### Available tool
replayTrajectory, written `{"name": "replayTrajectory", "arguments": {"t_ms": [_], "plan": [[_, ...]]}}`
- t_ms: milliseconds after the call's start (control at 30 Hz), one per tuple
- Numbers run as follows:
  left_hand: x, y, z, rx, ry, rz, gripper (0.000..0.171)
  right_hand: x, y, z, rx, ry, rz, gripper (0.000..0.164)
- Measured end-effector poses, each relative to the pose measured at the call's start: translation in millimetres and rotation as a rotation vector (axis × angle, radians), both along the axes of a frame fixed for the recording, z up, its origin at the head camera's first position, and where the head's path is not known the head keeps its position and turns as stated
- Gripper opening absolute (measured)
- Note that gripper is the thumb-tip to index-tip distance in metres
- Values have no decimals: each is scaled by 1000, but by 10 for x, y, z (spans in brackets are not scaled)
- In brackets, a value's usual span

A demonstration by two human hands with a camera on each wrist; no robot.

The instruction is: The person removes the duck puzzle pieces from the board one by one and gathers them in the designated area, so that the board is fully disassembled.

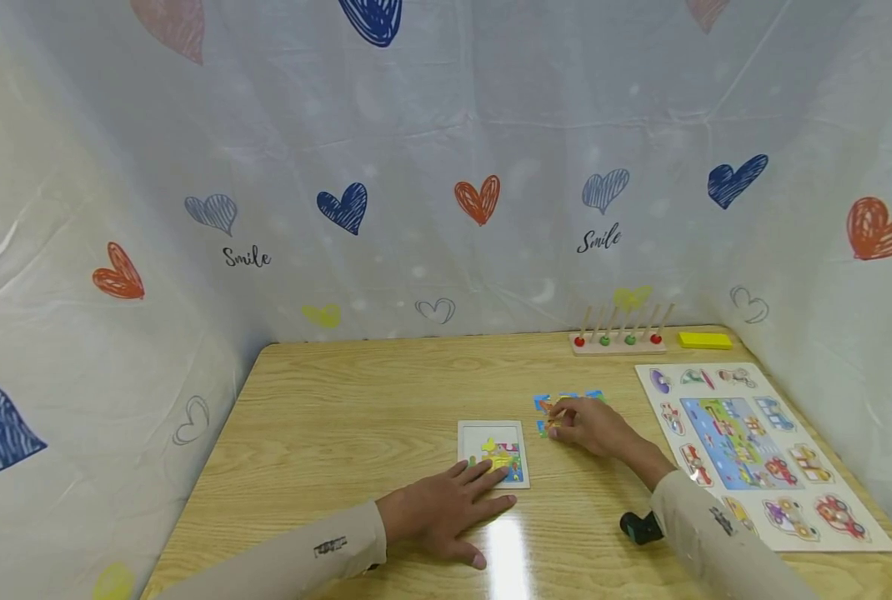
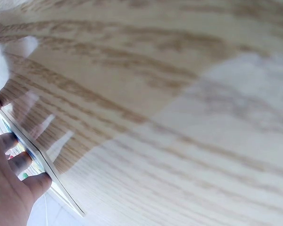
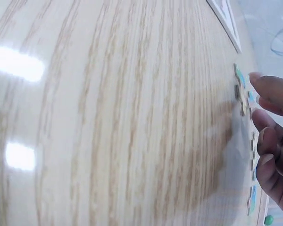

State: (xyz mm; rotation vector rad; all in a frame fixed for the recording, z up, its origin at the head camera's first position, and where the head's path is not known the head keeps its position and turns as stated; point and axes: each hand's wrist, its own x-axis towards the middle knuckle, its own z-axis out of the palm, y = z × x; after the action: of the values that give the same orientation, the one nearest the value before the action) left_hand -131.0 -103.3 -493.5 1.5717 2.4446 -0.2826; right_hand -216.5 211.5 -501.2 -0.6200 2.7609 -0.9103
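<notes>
Right of tray (image 1: 479, 431): pieces (image 1: 541, 401), picture board (image 1: 731, 437), peg rack (image 1: 617, 348).

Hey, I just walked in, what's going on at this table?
Someone is putting together a small jigsaw in a tray, which is only partly filled, on a wooden table. Their left hand lies spread over the tray's near-left corner. Their right hand is at the loose pieces to the tray's right; I can't tell whether it grips one.
</notes>
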Motion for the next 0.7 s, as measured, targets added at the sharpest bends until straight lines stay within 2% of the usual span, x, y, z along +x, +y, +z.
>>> {"name": "replayTrajectory", "arguments": {"t_ms": [200, 433, 700], "plan": [[0, -1, -2, 6, -3, -2, 83, 16, -84, 73, -48, 14, 38, 24], [10, -10, 11, -4, 0, 7, 84, 13, -250, 92, -82, 8, 151, 23], [4, -6, 7, -5, 11, -3, 83, 9, -493, 80, -46, -30, 269, 21]]}}
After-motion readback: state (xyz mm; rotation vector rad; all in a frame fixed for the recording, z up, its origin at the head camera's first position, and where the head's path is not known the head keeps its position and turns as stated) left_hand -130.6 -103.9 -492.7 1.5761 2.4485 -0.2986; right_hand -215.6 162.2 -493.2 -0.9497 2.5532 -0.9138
